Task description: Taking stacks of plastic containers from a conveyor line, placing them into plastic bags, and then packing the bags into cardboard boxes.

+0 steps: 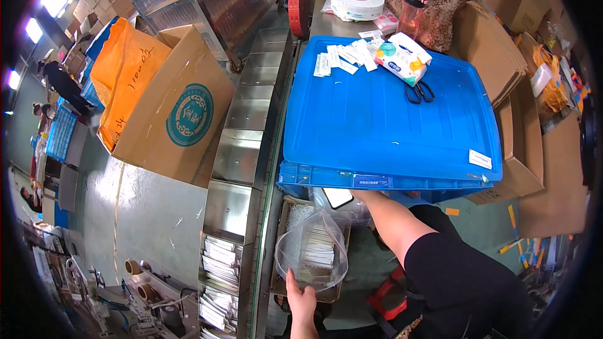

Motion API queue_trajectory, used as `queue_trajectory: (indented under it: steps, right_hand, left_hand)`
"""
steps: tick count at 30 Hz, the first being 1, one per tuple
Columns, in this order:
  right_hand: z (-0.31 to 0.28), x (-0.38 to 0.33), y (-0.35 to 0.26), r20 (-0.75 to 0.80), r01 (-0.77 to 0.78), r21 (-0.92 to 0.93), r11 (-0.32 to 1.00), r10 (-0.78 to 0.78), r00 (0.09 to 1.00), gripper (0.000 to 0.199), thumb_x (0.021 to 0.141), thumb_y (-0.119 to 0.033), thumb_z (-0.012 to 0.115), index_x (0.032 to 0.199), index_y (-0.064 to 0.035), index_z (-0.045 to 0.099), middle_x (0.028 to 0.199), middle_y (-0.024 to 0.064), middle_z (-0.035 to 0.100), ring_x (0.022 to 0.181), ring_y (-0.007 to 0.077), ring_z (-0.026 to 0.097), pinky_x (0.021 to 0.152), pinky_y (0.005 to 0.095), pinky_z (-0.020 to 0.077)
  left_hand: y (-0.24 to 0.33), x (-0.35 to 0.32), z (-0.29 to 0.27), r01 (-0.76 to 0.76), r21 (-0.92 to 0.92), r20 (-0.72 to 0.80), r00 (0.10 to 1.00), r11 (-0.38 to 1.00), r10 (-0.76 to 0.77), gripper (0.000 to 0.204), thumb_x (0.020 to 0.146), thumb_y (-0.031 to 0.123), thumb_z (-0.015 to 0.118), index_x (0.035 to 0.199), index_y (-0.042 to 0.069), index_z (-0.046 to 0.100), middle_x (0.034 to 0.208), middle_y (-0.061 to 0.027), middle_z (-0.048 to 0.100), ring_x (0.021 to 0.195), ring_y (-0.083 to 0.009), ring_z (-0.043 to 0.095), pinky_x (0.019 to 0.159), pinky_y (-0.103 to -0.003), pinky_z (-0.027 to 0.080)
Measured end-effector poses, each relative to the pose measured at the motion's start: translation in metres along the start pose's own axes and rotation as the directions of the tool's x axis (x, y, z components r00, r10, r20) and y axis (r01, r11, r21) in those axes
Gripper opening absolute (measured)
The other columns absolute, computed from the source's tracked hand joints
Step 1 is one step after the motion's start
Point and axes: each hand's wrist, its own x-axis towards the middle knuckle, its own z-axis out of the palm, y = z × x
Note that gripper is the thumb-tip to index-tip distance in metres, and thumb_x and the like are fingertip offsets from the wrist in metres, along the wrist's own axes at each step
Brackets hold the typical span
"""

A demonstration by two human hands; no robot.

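Clear plastic bag [294,248] is thin, crinkly and see-through, with a round open mouth, and it sits in front of us, low down, just beside the metal row. Our left hand [301,300] pinches its near edge. Our right hand [362,195] goes under the rim of the big blue bin, so we cannot tell if it grips anything; a flat white thing with a dark edge [338,198] is right beside it.

We see a neat stack of white cards [319,252] through the bag, but cannot tell if it is inside or behind.

On our left runs a row of shiny metal trays [237,158], shaped like boxes. The two nearest trays hold piles of white paper slips [220,265].

Our blue bin [389,129] has a hard, smooth lid. On it lie small white labels [345,58], a soft tissue pack [402,61] and scissors [419,93] with black loop handles.

Farther left, a stiff brown cardboard box [154,132] holds a wrinkly orange sack [129,66].
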Motion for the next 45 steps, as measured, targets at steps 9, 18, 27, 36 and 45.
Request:
queue_trajectory:
  steps: [9, 18, 27, 36, 45]
  right_hand:
    - [0.023, 0.005, 0.019, -0.054, 0.090, 0.044, 0.995, -0.088, 0.995, 0.040, 0.086, -0.036, 0.047, 0.116, -0.0104, 0.054, 0.121, 0.0198, 0.050, 0.111, 0.0379, 0.047, 0.093, 0.0484, 0.0358]
    - [0.044, 0.008, 0.022, 0.231, -0.090, 0.058, 0.994, 0.074, 0.970, 0.040, 0.085, -0.024, 0.050, 0.123, -0.0109, 0.048, 0.129, 0.0177, 0.044, 0.119, 0.0332, 0.041, 0.097, 0.0430, 0.0343]
    - [0.056, 0.009, 0.030, 0.236, -0.040, -0.007, 0.999, 0.041, 0.971, 0.042, 0.084, -0.021, 0.050, 0.124, -0.0095, 0.046, 0.129, 0.0199, 0.043, 0.119, 0.0347, 0.041, 0.098, 0.0432, 0.0331]
    - [0.056, 0.006, 0.026, 0.134, 0.000, 0.009, 1.000, -0.001, 0.991, 0.039, 0.087, -0.021, 0.045, 0.124, -0.0086, 0.046, 0.131, 0.0203, 0.040, 0.120, 0.0359, 0.039, 0.099, 0.0451, 0.0316]
    - [0.064, 0.011, 0.040, -0.004, 0.036, -0.042, 0.998, -0.037, 0.999, 0.037, 0.089, -0.031, 0.042, 0.118, -0.0097, 0.051, 0.125, 0.0213, 0.046, 0.114, 0.0377, 0.043, 0.095, 0.0483, 0.0342]
  left_hand:
    - [0.007, -0.003, 0.002, -0.014, -0.042, -0.002, 1.000, 0.999, 0.014, 0.070, 0.066, 0.000, 0.049, 0.133, -0.003, 0.030, 0.137, -0.0213, 0.031, 0.126, -0.0302, 0.034, 0.095, -0.029, 0.035]
    - [0.022, -0.008, -0.005, -0.032, -0.023, -0.001, 0.999, 0.999, 0.032, 0.069, 0.068, -0.004, 0.047, 0.134, -0.004, 0.027, 0.139, -0.0230, 0.027, 0.129, -0.0310, 0.029, 0.102, -0.032, 0.028]
    - [0.012, -0.008, -0.006, -0.072, -0.010, -0.012, 0.997, 0.997, 0.072, 0.070, 0.067, -0.003, 0.047, 0.134, -0.004, 0.028, 0.138, -0.0238, 0.027, 0.128, -0.0320, 0.029, 0.102, -0.032, 0.028]
    - [0.008, -0.005, -0.006, -0.050, 0.017, -0.014, 0.999, 0.999, 0.050, 0.071, 0.066, -0.002, 0.048, 0.133, -0.005, 0.028, 0.137, -0.0243, 0.028, 0.128, -0.0331, 0.030, 0.102, -0.032, 0.028]
    - [-0.005, 0.000, -0.001, -0.106, 0.070, -0.006, 0.994, 0.992, 0.107, 0.072, 0.068, -0.012, 0.042, 0.137, 0.000, 0.024, 0.141, -0.0146, 0.028, 0.109, -0.0227, 0.049, 0.066, -0.027, 0.051]
